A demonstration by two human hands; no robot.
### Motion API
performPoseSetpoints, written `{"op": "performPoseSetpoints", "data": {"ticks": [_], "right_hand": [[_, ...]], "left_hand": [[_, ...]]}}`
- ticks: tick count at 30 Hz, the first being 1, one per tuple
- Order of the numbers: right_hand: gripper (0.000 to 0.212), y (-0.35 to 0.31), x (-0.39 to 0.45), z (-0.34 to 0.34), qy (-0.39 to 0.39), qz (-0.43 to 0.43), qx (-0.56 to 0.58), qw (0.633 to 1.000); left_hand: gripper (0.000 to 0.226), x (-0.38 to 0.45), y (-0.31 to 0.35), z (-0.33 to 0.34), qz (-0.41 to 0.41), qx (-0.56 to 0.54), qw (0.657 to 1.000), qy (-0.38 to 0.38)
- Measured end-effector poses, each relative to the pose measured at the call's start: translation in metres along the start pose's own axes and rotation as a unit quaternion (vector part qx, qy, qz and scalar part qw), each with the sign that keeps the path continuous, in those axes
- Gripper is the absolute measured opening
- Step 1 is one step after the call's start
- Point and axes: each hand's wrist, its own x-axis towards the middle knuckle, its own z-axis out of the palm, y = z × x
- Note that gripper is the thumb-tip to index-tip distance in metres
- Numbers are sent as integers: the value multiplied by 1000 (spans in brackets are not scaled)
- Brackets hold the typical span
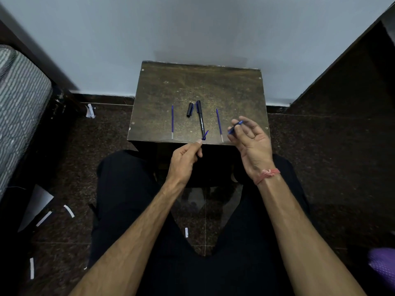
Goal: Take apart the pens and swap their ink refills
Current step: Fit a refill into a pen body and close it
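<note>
On a small dark wooden table (224, 86) lie two thin blue ink refills, one at the left (172, 121) and one at the right (219, 124). Between them rest a black pen barrel (200, 119) and a short black cap (190, 110). A small blue pen piece (205, 136) sits at the table's near edge, touching the fingertips of my left hand (186, 161), which pinch around it. My right hand (251, 144) hovers over the table's right front corner, holding a blue pen part (235, 126) between thumb and fingers.
The table stands against a pale wall (192, 28). A striped cushion (19, 107) is at the left, dark furniture (352, 82) at the right. Paper scraps (42, 210) lie on the dark stone floor. My legs in black trousers are under the table's near edge.
</note>
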Motion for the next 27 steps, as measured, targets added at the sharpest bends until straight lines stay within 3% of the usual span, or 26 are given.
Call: {"op": "performPoseSetpoints", "data": {"ticks": [3, 6, 11, 17, 21, 27], "right_hand": [[24, 10, 8, 17, 24, 2, -125, 992], [25, 23, 22, 44, 20, -37, -301, 953], [25, 36, 50, 92, 30, -92, -550, 830], [10, 49, 67, 114, -3, -89, -705, 704], [12, 52, 66, 116, -5, -104, -729, 677], [13, 40, 51, 114, -7, -135, -712, 689]], "left_hand": [[45, 0, 3, -3, 16, -33, 999, 36], [44, -2, 6, -3, 25, -48, 997, 59], [43, -3, 12, -2, 26, -68, 992, 103], [43, -2, 16, -3, 27, -79, 989, 120], [44, 0, 16, -4, 27, -81, 989, 122], [46, 0, 13, -6, 18, -83, 988, 129]]}}
